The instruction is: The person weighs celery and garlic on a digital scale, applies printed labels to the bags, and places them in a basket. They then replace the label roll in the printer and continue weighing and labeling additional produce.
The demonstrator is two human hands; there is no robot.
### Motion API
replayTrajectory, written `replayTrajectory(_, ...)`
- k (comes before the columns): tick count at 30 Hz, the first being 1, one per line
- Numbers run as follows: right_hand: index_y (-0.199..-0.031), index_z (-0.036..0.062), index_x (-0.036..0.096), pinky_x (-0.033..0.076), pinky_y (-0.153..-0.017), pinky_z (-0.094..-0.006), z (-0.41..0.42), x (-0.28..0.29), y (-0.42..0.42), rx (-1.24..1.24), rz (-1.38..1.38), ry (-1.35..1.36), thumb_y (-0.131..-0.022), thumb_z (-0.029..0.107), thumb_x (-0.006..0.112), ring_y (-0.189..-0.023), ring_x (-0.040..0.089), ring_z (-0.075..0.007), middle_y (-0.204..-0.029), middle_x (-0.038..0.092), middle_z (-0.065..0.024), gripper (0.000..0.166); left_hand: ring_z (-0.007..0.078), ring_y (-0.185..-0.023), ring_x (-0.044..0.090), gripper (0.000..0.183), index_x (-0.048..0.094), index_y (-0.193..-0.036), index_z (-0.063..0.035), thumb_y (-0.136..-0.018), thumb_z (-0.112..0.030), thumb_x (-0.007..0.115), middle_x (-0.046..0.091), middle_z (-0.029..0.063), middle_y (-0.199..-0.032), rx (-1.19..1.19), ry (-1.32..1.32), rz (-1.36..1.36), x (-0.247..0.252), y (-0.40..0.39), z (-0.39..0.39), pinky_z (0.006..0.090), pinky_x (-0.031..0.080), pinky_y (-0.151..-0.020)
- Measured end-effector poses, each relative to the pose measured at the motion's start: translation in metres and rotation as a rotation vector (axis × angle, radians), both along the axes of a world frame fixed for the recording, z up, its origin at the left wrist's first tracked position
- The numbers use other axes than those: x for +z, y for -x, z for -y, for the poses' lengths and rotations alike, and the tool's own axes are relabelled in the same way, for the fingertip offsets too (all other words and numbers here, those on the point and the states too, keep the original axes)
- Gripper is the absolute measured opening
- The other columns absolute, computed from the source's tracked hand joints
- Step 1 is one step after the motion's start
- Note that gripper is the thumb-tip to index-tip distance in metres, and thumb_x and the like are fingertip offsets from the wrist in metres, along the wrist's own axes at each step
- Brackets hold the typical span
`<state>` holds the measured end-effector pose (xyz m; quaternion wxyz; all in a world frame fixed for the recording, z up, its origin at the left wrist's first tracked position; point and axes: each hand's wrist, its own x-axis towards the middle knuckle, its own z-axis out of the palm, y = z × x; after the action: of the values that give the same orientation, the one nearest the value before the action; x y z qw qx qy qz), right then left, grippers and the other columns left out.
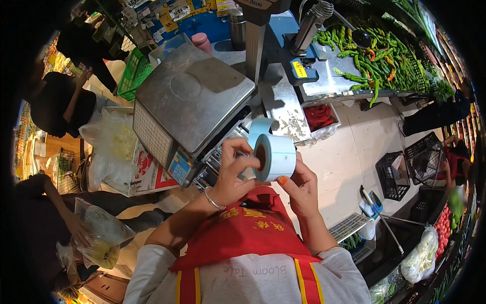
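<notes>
A roll of blue-white label paper (281, 157) with a brown cardboard core is held between my two hands, in front of the red apron. My left hand (233, 169), with a bracelet at the wrist, has its fingers at the core opening and the roll's near side. On the other side, my right hand (302, 186) grips the roll's edge with thumb and fingers. A loose strip of label paper (260, 128) curls up behind the roll. Just beyond it stands a label-printing scale with a metal weighing plate (193, 95), a keypad (179, 168) and an exposed printer compartment (218, 154).
Green peppers (379, 57) cover the counter at the back right. A green basket (134, 74) and a crate with plastic bags (114, 152) stand left. A person holding a bagged item (102, 235) is at lower left. Black crates (393, 176) lie on the floor right.
</notes>
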<state>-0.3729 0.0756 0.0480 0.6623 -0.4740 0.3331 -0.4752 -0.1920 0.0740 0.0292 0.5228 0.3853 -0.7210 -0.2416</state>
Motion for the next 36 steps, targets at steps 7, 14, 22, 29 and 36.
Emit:
replayTrajectory(7,-0.104,-0.0044,0.058,0.032,-0.093,-0.0303,0.0,-0.011,0.004,-0.125,-0.064,0.147,-0.076,0.01,0.067,-0.107,0.043,-0.0182,-0.111,0.049,-0.0091,0.033,0.0248,-0.119,0.034,0.101,0.03,-0.125,-0.0074,-0.048,-0.045,0.084,0.033,0.0129,-0.126,-0.095,-0.269,-0.08,-0.007,-0.001,0.006,0.0348,0.029,-0.097)
replayTrajectory(14,-0.105,-0.0026,0.058,0.04,-0.079,-0.025,0.009,-0.058,0.018,-0.396,0.07,-0.234,-0.081,0.013,0.066,-0.085,0.054,-0.0107,-0.094,0.061,-0.0046,0.03,0.0115,-0.083,0.059,0.023,0.052,-0.101,0.0027,-0.082,-0.005,0.061,0.062,0.0093,-0.09,-0.438,-1.075,-0.27,-0.037,0.015,-0.04,0.024,0.048,-0.074)
replayTrajectory(22,-0.098,-0.0023,0.061,0.041,-0.069,-0.0195,0.012,-0.137,-0.033,-0.335,-0.042,-0.398,-0.079,0.01,0.068,-0.079,0.053,-0.0073,-0.089,0.061,-0.0032,0.024,0.0076,-0.078,0.057,0.014,0.053,-0.098,0.0016,-0.085,-0.003,0.056,0.063,0.0066,-0.088,-0.132,-1.289,-0.582,-0.046,-0.015,-0.061,0.0212,0.046,-0.069)
replayTrajectory(29,-0.093,-0.002,0.063,0.039,-0.063,-0.0188,0.024,-0.156,-0.067,-0.375,-0.115,-0.284,-0.079,0.009,0.067,-0.071,0.05,-0.0047,-0.081,0.059,0.0,0.019,0.0061,-0.078,0.057,0.017,0.051,-0.101,0.0017,-0.084,0.0,0.054,0.063,0.0075,-0.093,0.018,-1.218,-0.611,-0.043,-0.029,-0.056,0.0191,0.046,-0.068)
replayTrajectory(36,-0.093,-0.0048,0.062,0.039,-0.061,-0.0188,0.05,-0.154,-0.098,-0.336,-0.1,-0.345,-0.079,0.011,0.067,-0.069,0.05,-0.0051,-0.081,0.06,-0.0005,0.022,0.0089,-0.076,0.058,0.028,0.045,-0.109,0.0032,-0.082,0.0,0.055,0.062,0.0108,-0.092,0.147,-1.092,-0.555,-0.043,-0.045,-0.042,0.0204,0.047,-0.062)
